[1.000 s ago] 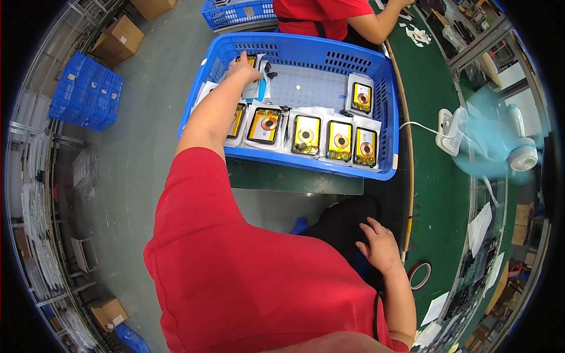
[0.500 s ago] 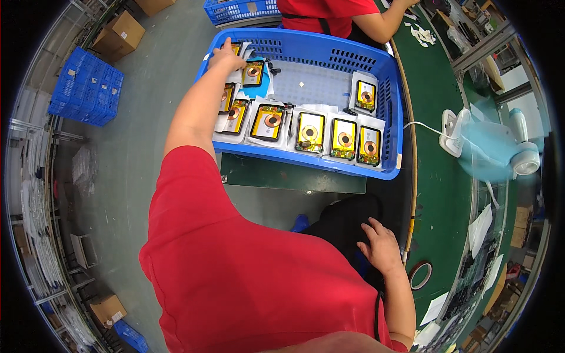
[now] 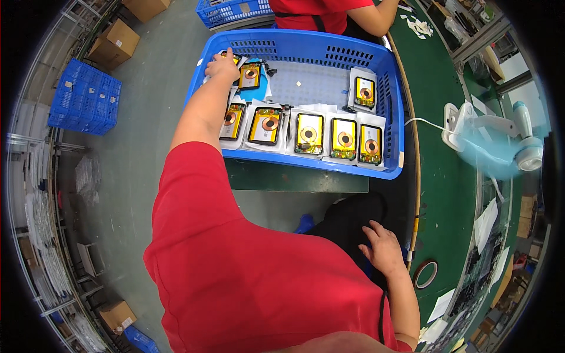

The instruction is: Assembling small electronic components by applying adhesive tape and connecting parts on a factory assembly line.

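Note:
My left hand (image 3: 222, 67) reaches into the far left corner of a blue plastic basket (image 3: 312, 166). Its fingers close at the edge of an opened electronic device (image 3: 236, 59), mostly hidden by the hand. Beside it lies a similar device (image 3: 249, 75), black-framed with a yellow battery and a round copper coil, on blue and white sheets. Several more stand along the basket's near side, among them one device (image 3: 266, 125) with white paper behind it. My right hand (image 3: 384, 249) rests low by my dark-clothed leg, fingers apart, holding nothing.
Right of the basket runs a green workbench (image 3: 438, 194) with a blue-and-white fan (image 3: 497, 141) and a tape roll (image 3: 425, 274). A co-worker in a red shirt (image 3: 309, 15) sits beyond the basket. Stacked blue crates (image 3: 85, 97) and a cardboard box (image 3: 115, 44) stand at left.
My left hand has drawn slightly nearer within the same basket corner, and my forearm now covers a device at the left side. The view has shifted a little. My right hand stays low.

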### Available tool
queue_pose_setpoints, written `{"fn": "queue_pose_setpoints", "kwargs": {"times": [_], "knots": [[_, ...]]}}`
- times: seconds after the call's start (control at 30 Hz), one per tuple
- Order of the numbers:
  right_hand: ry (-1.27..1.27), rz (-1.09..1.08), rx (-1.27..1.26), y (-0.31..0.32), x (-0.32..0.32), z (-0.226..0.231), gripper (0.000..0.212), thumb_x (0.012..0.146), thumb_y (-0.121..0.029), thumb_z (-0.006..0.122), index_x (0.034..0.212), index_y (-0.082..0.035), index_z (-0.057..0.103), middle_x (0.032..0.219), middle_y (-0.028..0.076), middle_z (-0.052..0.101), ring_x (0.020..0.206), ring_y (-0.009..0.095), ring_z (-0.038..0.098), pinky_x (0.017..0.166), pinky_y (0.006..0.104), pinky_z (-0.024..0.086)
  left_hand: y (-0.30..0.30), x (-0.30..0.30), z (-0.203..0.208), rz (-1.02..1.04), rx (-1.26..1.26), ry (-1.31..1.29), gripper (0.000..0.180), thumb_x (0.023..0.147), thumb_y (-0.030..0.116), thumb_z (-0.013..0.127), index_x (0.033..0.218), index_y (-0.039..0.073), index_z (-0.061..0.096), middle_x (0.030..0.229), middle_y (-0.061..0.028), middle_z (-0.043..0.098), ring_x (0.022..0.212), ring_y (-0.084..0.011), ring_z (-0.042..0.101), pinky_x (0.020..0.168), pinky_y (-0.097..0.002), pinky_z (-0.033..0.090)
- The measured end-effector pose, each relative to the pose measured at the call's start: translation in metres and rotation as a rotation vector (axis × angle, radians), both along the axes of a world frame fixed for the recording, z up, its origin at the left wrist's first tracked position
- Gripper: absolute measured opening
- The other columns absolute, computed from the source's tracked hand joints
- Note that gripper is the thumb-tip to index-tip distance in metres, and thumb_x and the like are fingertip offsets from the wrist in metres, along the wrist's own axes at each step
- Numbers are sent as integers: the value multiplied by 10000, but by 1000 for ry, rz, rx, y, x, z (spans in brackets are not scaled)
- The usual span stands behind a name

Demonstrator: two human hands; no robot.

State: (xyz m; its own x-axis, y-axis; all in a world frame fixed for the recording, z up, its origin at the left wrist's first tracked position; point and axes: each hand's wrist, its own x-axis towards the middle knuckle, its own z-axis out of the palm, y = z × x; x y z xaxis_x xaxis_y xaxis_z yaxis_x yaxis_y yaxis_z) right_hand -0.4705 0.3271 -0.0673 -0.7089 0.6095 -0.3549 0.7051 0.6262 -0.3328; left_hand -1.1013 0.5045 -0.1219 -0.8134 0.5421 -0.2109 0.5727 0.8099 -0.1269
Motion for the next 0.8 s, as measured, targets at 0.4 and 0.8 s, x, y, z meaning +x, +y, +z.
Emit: {"fn": "queue_pose_setpoints", "kwargs": {"times": [0.4,0.8], "knots": [[26,4,-7,2,3,-5,529,842,-254,792,1318,-79,638,1415,171,585,1232,341,608,1045,451,478,7,-37,-53,3,-41,-137,971,880,336,659,1678,249,113,1699,-227,130,1521,-460,301,1216,-563,306],[28,-24,-50,-4,-1,-9,522,848,-259,787,1316,-78,645,1422,174,586,1238,344,610,1051,449,475,33,80,-42,-1121,-355,49,647,941,543,588,1506,238,512,1611,-73,442,1544,-345,283,1206,-689,194]]}}
